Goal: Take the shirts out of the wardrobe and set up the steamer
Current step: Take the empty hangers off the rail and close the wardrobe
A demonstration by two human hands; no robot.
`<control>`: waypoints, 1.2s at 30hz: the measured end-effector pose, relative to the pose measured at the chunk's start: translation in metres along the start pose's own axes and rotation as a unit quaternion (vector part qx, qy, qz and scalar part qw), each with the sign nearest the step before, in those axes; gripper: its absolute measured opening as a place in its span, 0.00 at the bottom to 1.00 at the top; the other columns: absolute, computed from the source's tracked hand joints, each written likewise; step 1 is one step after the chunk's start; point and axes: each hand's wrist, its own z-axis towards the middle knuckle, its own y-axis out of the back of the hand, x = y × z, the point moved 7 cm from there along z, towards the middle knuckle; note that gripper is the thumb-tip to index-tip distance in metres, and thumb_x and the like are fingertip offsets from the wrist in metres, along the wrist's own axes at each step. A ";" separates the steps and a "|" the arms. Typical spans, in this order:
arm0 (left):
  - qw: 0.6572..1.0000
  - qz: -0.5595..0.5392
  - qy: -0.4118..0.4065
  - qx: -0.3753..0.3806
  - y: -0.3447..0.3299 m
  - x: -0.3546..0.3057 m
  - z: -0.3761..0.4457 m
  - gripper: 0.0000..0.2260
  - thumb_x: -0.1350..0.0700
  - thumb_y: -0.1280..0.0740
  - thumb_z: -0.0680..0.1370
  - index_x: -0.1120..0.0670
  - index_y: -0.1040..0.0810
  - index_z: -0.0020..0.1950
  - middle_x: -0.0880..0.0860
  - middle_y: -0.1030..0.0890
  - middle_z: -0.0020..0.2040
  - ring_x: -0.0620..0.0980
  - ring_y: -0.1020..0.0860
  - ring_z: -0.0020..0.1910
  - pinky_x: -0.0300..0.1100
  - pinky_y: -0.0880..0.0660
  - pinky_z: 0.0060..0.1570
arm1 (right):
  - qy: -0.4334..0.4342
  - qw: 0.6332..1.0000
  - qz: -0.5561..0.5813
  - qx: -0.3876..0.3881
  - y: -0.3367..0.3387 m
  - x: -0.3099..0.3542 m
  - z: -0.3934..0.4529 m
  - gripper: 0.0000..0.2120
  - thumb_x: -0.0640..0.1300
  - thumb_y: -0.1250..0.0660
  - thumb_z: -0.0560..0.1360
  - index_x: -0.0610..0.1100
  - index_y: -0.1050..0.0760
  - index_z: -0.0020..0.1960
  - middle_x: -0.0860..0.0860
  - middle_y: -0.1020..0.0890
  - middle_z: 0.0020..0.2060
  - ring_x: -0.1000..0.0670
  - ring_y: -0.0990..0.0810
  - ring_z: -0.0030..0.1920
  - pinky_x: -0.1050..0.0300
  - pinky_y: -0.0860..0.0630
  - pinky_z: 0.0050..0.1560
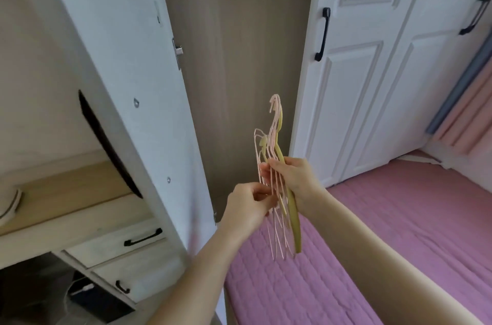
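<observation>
Single head view, worn on the person, wide-angle. Faces forward and tilted down into the open wardrobe (239,72), close in front of it. Wardrobe door (111,85) swung out to its left, closed doors (372,72) to its right, bed (399,218) below-right.

hands raised, close together | right hand (294,178) gripping | left hand (247,207) pinching, fingers curled
</observation>
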 end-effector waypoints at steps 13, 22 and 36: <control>0.996 -0.030 0.013 0.081 0.019 -0.005 -0.087 0.07 0.55 0.33 0.78 0.56 0.16 0.45 0.52 0.16 0.38 0.46 0.19 0.33 0.34 0.23 0.35 | 0.037 0.996 0.067 -0.033 -0.015 -0.014 -0.101 0.09 0.38 0.40 0.80 0.39 0.30 0.41 0.50 0.27 0.28 0.55 0.34 0.24 0.62 0.36 0.24; 0.997 -0.062 -0.040 0.017 0.066 0.001 -0.160 0.09 0.57 0.36 0.80 0.53 0.17 0.47 0.51 0.16 0.40 0.48 0.18 0.39 0.38 0.21 0.44 | 0.146 0.987 -0.019 -0.068 -0.012 -0.026 -0.160 0.09 0.44 0.38 0.78 0.43 0.36 0.42 0.50 0.35 0.25 0.54 0.38 0.23 0.60 0.36 0.23; 0.969 -0.049 -0.108 -0.215 0.168 -0.025 -0.182 0.06 0.59 0.36 0.80 0.58 0.19 0.50 0.54 0.17 0.42 0.51 0.18 0.41 0.47 0.20 0.50 | 0.168 0.984 0.005 -0.052 -0.063 -0.023 -0.202 0.05 0.45 0.34 0.78 0.45 0.26 0.52 0.48 0.28 0.31 0.53 0.30 0.27 0.62 0.31 0.26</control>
